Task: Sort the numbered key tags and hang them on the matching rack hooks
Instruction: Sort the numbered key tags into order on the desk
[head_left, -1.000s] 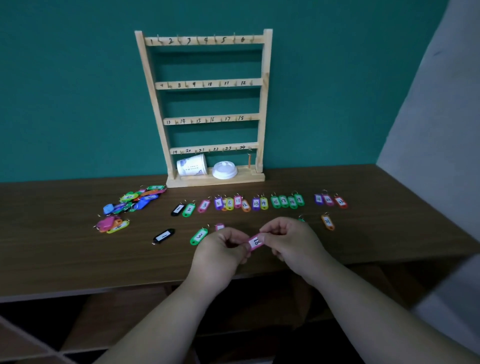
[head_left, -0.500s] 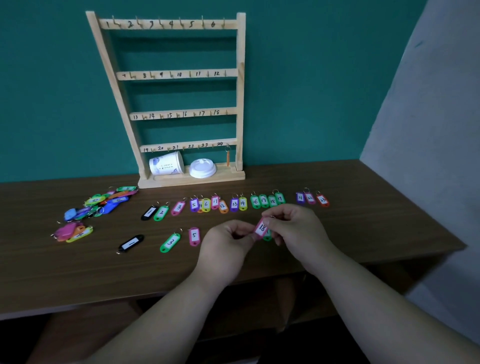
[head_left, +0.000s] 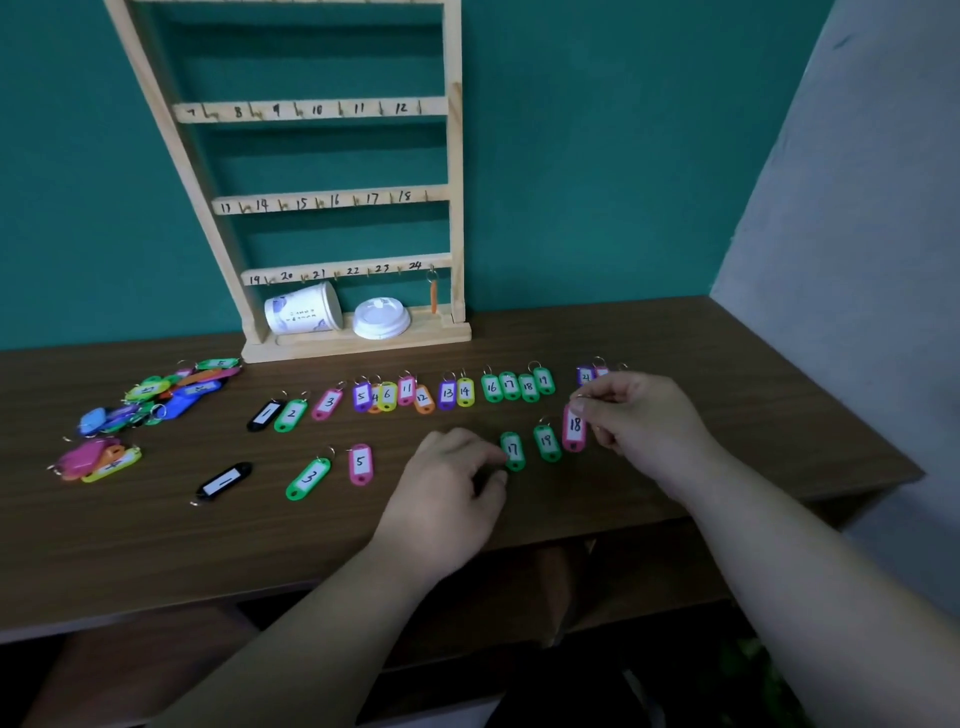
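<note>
Pink key tag 18 (head_left: 574, 427) hangs by its ring from the pinching right hand (head_left: 640, 415), forward and right of the wooden rack (head_left: 453, 208), while the left hand (head_left: 454, 480) rests loosely curled on the surface (head_left: 753, 395), empty.

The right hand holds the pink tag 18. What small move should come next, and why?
Probably lower the pink tag 18 onto the table in the front row. The right hand pinches its ring, and it hangs beside the green 19 and green 17, which lie there.
</note>
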